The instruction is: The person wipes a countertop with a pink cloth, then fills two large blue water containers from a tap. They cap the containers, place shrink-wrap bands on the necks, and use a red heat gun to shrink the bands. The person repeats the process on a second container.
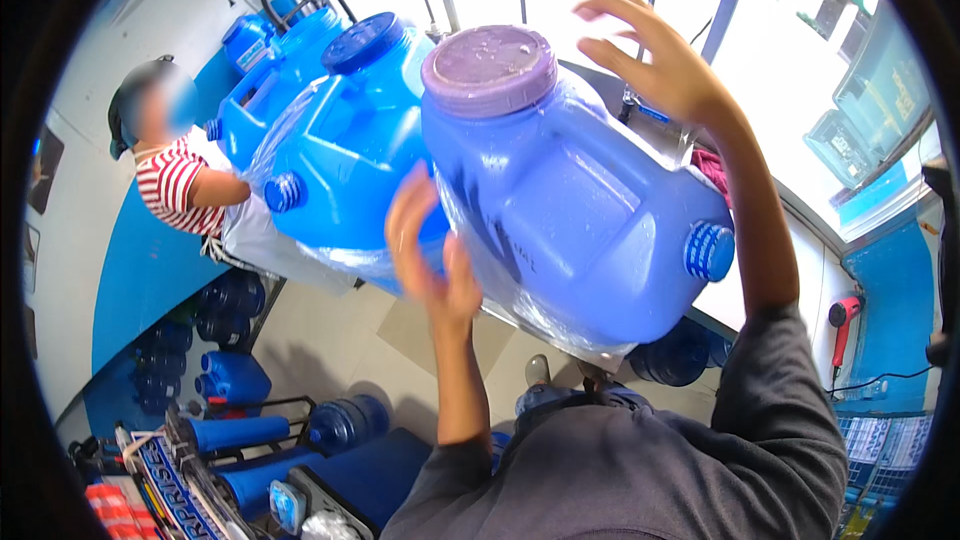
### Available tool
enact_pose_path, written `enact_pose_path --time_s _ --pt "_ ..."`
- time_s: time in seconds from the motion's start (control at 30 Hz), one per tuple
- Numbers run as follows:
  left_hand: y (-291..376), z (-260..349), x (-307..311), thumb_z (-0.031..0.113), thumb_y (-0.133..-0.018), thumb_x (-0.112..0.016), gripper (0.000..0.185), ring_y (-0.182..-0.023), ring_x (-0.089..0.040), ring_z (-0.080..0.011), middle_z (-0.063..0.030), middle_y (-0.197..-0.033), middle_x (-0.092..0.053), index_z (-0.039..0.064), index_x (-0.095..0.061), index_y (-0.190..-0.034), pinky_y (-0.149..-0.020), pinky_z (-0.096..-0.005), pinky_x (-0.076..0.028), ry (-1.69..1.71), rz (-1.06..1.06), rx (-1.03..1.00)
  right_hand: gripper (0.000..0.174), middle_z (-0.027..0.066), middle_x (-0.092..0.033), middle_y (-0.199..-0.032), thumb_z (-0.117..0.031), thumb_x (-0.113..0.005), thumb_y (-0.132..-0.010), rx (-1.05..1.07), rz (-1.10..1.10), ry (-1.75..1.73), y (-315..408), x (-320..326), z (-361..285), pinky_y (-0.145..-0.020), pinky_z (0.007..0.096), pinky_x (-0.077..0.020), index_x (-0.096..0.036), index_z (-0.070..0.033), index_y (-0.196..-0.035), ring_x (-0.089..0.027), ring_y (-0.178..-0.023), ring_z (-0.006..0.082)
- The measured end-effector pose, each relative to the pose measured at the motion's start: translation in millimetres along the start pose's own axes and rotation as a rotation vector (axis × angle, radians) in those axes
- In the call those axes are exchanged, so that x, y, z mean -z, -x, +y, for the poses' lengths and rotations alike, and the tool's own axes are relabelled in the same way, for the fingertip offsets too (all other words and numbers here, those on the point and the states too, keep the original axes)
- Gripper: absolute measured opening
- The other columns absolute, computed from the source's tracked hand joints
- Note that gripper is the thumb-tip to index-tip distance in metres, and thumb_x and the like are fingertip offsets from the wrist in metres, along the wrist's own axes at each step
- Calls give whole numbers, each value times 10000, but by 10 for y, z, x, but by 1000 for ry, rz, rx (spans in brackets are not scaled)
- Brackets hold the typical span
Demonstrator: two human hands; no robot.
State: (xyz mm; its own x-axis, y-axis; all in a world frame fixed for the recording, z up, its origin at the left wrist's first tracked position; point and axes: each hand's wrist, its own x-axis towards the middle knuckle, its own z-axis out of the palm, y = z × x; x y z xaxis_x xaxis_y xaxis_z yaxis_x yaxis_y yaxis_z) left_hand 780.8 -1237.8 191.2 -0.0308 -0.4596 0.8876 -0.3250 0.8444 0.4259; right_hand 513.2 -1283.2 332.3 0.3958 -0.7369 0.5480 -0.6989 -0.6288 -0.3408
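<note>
A purple-blue plastic water container (555,195) stands on the bench right before me, under a wide mauve screw lid (491,64). A small blue spout cap (709,251) sits low on its right end, and dark handwriting marks its side. My right hand (652,52) is raised beyond the container's upper right, fingers spread and empty. My left hand (435,247) is in front of the container's left side, blurred, with fingers apart and nothing in it. Left of it stands a bright blue container (360,142) with a dark blue lid (364,41), partly wrapped in clear plastic film (281,139).
A person (180,172) in a striped shirt stands at the bench's left end beside more blue containers (300,37). A red hair dryer (844,322) hangs at the right wall. Blue filter housings (240,431) and a round water bottle (349,424) are at lower left.
</note>
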Motion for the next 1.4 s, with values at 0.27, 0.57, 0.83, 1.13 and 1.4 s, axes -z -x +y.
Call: enact_pose_path --time_s 0.27,0.57,0.83,1.13,1.4 --pt "1198 255 -486 314 -980 -487 499 -1288 -421 -343 -240 -1376 -439 -49 -440 -1319 -1096 -488 -313 217 294 415 263 109 -529 -1312 -237 -793 -772 423 -124 19 195 -288 108 -1046 475 -415 -735 -154 -1014 -410 -1315 324" --pt "2920 268 -604 407 -1026 -415 589 -1339 -388 -291 -181 -1443 -388 -40 -360 -1405 -1116 -415 -308 324 -130 1202 270 3 -699 -946 -395 -693 -841 635 93 99 188 -315 0 -1047 450 -393 -667 -140 -754 -544 -1197 242" --pt "2966 113 -697 460 -1020 -392 640 -1345 -394 -308 -190 -1460 -382 -22 -337 -1437 -1106 -440 -327 521 -479 1309 188 43 -725 -985 -341 -707 -851 486 142 346 432 -169 48 -1057 453 -424 -754 -160 -874 -568 -1187 232" --pt "2883 70 -915 495 -1014 -381 673 -1349 -397 -322 -196 -1469 -379 -8 -323 -1457 -1100 -458 -339 916 -704 1503 169 53 -683 -810 -188 -806 -739 249 301 522 945 169 -77 -904 422 -474 -673 -84 -745 -627 -1009 236" --pt "2913 431 -1237 526 -1009 -371 702 -1352 -400 -334 -202 -1477 -376 5 -310 -1474 -1095 -473 -350 1065 -811 1590 297 80 -509 -601 -73 -805 -752 431 79 -102 1143 484 393 -556 334 -441 -538 -39 -626 -522 -573 233"
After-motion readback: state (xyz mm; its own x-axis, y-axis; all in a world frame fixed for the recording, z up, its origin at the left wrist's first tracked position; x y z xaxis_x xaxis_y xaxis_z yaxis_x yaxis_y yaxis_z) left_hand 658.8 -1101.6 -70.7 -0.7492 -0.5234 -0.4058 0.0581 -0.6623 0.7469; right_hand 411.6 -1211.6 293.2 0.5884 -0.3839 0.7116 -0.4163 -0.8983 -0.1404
